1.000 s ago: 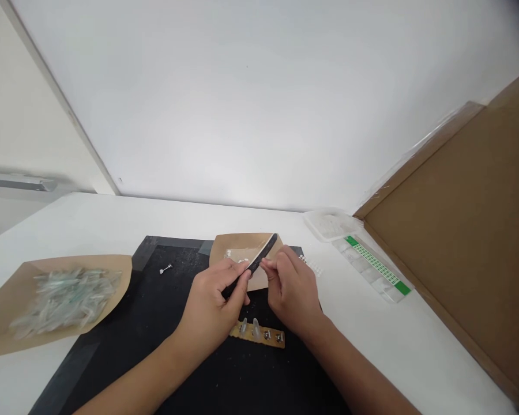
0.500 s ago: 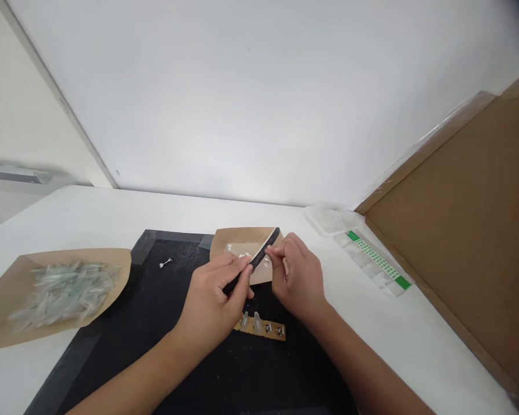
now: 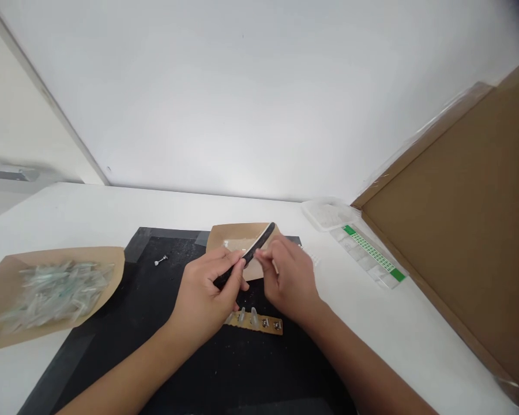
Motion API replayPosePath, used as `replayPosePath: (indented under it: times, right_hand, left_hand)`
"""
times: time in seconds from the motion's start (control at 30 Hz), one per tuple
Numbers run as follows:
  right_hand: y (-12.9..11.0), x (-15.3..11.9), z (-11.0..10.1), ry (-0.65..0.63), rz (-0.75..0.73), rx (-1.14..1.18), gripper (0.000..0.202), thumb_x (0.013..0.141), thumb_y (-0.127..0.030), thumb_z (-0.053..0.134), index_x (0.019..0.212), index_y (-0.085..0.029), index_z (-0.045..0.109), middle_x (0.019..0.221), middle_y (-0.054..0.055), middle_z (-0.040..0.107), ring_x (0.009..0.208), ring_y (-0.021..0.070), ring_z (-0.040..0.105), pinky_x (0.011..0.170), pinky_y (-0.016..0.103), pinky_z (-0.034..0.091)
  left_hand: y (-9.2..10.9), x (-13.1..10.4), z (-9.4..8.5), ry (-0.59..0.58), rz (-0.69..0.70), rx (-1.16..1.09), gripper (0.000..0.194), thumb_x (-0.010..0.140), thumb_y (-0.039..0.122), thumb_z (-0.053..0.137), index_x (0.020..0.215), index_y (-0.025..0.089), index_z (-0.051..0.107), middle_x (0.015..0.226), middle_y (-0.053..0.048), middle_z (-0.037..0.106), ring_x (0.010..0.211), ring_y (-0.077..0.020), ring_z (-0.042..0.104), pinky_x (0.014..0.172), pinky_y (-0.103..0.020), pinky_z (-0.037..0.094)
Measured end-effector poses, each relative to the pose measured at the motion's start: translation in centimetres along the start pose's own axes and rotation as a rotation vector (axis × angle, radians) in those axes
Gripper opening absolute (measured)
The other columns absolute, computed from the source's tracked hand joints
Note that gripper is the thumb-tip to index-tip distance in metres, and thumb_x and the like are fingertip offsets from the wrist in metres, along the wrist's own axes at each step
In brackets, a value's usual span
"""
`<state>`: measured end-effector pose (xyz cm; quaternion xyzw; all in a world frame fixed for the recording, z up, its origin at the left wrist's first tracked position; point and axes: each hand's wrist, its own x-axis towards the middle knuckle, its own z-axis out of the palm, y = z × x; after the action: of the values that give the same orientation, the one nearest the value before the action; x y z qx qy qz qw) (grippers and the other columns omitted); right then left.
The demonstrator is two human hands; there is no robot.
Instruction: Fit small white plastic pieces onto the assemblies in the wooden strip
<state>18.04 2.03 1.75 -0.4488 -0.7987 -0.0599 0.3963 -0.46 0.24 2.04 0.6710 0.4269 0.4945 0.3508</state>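
- Bar, black with a pale edge, is in my hands above the mat, slanting up and away towards the mat's far edge.
- My left hand grips its near part, thumb on one side and fingers on the other; the far end sticks out past them.
- My right hand has thumb and forefinger drawn together against or just beside the bar's right side; I cannot tell whether they touch it or pinch something small.
- Below my hands, the yellow holder lies on the mat, with clear tips standing on it and metal clips towards its right end.
- Beyond my hands, the small tray sits over the mat's far edge, with white bits in it.
- Near the mat's far left corner lies a small metal piece.
- Over the mat's left edge rests the big tray, heaped with clear pieces.
- All this is on the black mat, which lies on my white bench.
- Towards the bench's far right corner are a clear tub and a green-banded sleeve, beside the cardboard.
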Motion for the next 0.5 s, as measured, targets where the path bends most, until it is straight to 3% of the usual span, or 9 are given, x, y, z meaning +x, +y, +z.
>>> replayPosePath:
  times: [0.17,0.27,0.37,0.5]
  right_hand:
    - [0.33,0.0,0.22,0.066,0.034,-0.051,0.029,0.106,-0.017,0.053,0.078,-0.024,0.046,0.07,-0.001,0.05,0.063,0.0172,0.046,0.061,0.032,0.032]
    - [0.49,-0.01,0.34,-0.016,-0.038,-0.01,0.029,0.105,-0.018,0.053,0.079,-0.023,0.045,0.07,-0.001,0.051,0.062,0.017,0.045,0.062,0.032,0.032]
    - [0.51,0.05,0.31,0.039,-0.004,-0.035,0.03,0.106,-0.018,0.054,0.078,-0.024,0.045,0.07,-0.001,0.05,0.063,0.017,0.045,0.062,0.032,0.031]
    - [0.4,0.17,0.28,0.001,-0.048,-0.016,0.029,0.105,-0.018,0.053,0.078,-0.024,0.045,0.07,-0.001,0.049,0.062,0.0168,0.044,0.061,0.032,0.031]
  left_hand:
    - [-0.19,-0.03,0.03,-0.018,-0.008,-0.006,0.023,0.101,0.025,0.062,0.104,0.016,0.083,0.078,-0.002,0.07,0.039,-0.0063,0.062,0.038,-0.015,0.054]
    - [-0.26,0.01,-0.03,-0.017,-0.006,-0.001,0.023,0.101,0.025,0.061,0.104,0.016,0.083,0.078,-0.001,0.069,0.039,-0.0061,0.061,0.038,-0.015,0.054]
    - [-0.21,0.05,-0.13,-0.013,-0.006,-0.004,0.023,0.101,0.025,0.062,0.1,0.017,0.084,0.078,-0.002,0.069,0.039,-0.0062,0.061,0.038,-0.015,0.054]
    - [-0.12,0.11,-0.2,-0.009,-0.013,-0.006,0.022,0.1,0.026,0.063,0.098,0.017,0.084,0.078,-0.002,0.069,0.038,-0.0061,0.061,0.038,-0.015,0.054]
